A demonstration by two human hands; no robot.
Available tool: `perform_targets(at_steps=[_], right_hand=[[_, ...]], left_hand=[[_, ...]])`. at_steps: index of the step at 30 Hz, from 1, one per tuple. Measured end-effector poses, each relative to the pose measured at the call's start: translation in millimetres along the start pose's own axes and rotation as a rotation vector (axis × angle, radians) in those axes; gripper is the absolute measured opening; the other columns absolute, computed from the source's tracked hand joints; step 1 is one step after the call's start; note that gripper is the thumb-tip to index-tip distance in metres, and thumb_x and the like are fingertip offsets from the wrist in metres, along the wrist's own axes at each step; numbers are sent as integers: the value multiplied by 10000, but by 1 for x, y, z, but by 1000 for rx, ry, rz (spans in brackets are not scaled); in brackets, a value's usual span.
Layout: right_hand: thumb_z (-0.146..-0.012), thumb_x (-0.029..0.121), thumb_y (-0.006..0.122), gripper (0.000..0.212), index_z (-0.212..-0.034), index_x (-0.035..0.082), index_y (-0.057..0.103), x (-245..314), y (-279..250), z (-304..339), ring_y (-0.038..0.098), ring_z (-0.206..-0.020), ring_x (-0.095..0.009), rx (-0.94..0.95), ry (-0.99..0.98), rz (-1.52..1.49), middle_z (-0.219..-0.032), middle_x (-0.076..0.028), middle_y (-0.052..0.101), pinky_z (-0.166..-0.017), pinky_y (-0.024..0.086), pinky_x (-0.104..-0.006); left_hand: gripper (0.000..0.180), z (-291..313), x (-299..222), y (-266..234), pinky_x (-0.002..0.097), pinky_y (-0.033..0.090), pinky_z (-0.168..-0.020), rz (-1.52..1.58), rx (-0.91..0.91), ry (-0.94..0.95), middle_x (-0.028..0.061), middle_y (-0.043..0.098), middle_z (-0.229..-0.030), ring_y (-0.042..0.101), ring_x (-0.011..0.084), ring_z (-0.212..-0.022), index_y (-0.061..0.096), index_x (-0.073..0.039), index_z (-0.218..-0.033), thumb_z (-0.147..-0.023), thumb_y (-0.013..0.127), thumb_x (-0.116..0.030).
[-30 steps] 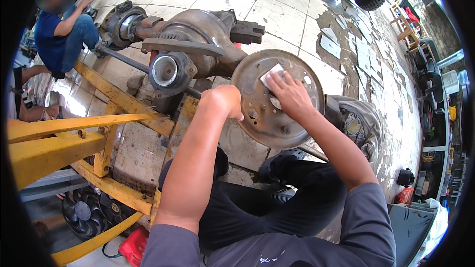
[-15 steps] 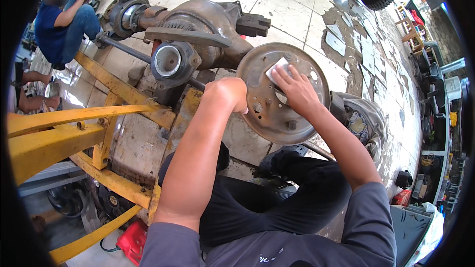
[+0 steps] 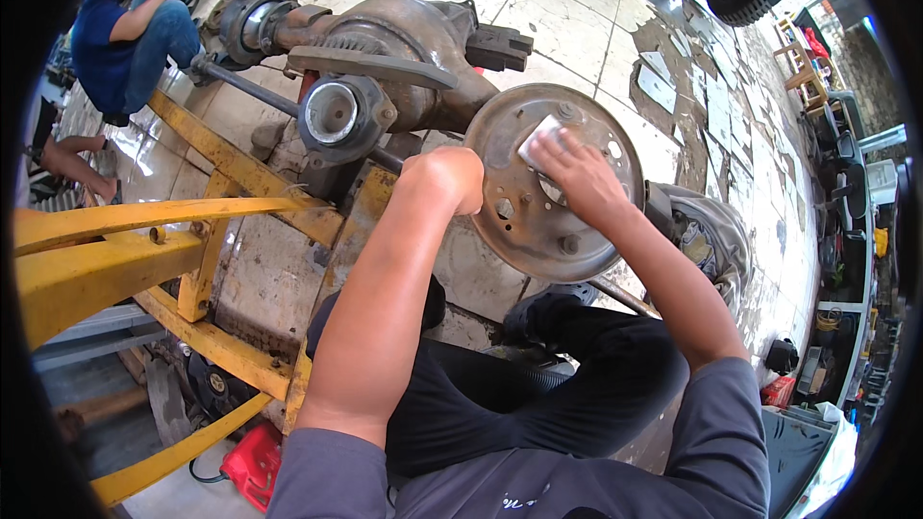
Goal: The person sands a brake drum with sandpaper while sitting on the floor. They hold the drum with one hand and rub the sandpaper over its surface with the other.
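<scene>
A round, rust-brown brake backing plate (image 3: 538, 221) with several holes stands in front of me at the end of an axle. My left hand (image 3: 450, 178) is closed at the plate's left rim; its fingertips are hidden behind the knuckles. Against the plate's upper face, my right hand (image 3: 577, 168) presses a folded white sheet (image 3: 538, 137) that looks like sandpaper. Its fingers lie over the sheet and are slightly blurred. Behind the plate is the rusty axle housing (image 3: 394, 24), with a hub flange (image 3: 332, 117) to its left.
Yellow metal frame bars (image 3: 115, 269) run along my left. A grey cloth (image 3: 716, 231) hangs right of the plate. A red container (image 3: 252, 466) sits at lower left. Another person (image 3: 125, 48) squats at far left. Broken tiles (image 3: 659, 86) lie on the floor at upper right.
My right hand and the white sheet have shifted very slightly on the plate. My left hand stays at the rim. The whole view has moved a little.
</scene>
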State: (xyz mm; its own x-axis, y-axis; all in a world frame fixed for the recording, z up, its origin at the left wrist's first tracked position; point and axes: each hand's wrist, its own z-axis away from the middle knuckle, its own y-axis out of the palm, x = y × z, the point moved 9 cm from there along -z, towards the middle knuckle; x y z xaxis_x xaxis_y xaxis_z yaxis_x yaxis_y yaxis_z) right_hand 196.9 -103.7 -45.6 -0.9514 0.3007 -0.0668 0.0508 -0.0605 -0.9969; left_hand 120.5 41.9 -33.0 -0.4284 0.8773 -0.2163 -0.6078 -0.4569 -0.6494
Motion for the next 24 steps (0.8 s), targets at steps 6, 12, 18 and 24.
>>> perform_targets(at_steps=[6,12,18,24], right_hand=[[-886,8,529,606,-1464,180,475,-26,-2,-1,405,-1413,-330,11,234,12,-1533,-54,450,-1100,390,-439],[-887,21,532,605,-1470,166,462,-13,-4,1,400,-1413,-347,15,104,-43,-1543,-51,436,-1100,391,-455],[-861,9,551,649,-1485,146,437,10,-3,1,354,-1451,-316,14,-56,-109,-1562,-72,407,-1120,379,-446],[-867,23,551,641,-1488,120,424,27,-1,3,346,-1453,-312,-17,-66,-122,-1562,-81,403,-1126,375,-449]], left_hand=[[305,1,0,-1,398,532,-938,-14,11,-24,96,694,-1230,674,274,-1118,718,-73,-1159,-873,655,-158],[361,7,-1,-3,397,532,-937,-11,13,-26,90,691,-1235,673,271,-1120,712,-85,-1186,-877,718,-271],[443,7,1,-4,415,521,-958,29,14,-11,167,668,-1234,647,316,-1138,684,-9,-1182,-856,753,-301],[431,10,-2,-6,393,526,-954,-20,0,-40,88,684,-1249,663,266,-1140,703,-73,-1200,-870,748,-347]])
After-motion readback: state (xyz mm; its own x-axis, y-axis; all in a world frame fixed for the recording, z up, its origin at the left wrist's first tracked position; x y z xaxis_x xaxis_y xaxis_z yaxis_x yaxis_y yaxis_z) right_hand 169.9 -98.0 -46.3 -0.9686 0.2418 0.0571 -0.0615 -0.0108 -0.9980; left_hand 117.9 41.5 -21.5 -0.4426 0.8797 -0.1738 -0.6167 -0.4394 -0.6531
